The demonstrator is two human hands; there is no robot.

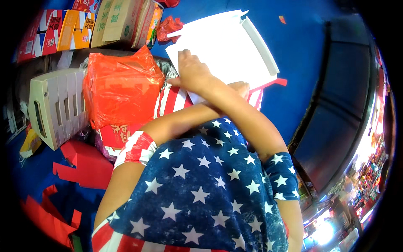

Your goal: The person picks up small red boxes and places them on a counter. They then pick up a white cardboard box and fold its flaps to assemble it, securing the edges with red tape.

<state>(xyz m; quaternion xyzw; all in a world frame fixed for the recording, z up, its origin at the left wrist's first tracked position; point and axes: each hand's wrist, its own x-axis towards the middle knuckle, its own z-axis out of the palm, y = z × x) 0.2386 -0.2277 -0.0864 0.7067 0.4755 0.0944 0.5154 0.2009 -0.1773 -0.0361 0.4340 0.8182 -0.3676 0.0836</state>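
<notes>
The white flat cardboard box blank (228, 50) lies at upper centre of the frame, long axis slanting up-right. The right hand (192, 69) presses flat on its lower-left edge; the crossed-under left hand (240, 88) grips its lower edge.

One white card sheet (226, 46), one orange bag (119, 86), perhaps four cartons (121, 21).

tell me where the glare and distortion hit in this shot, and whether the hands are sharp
Head view: fisheye bends the white tray edges and leaves black corners; lower right is blown out by bright lights; the right hand on the tray is fairly sharp, the left hand mostly hidden behind the crossed forearm; the orange bag shows mild sheen.
</notes>
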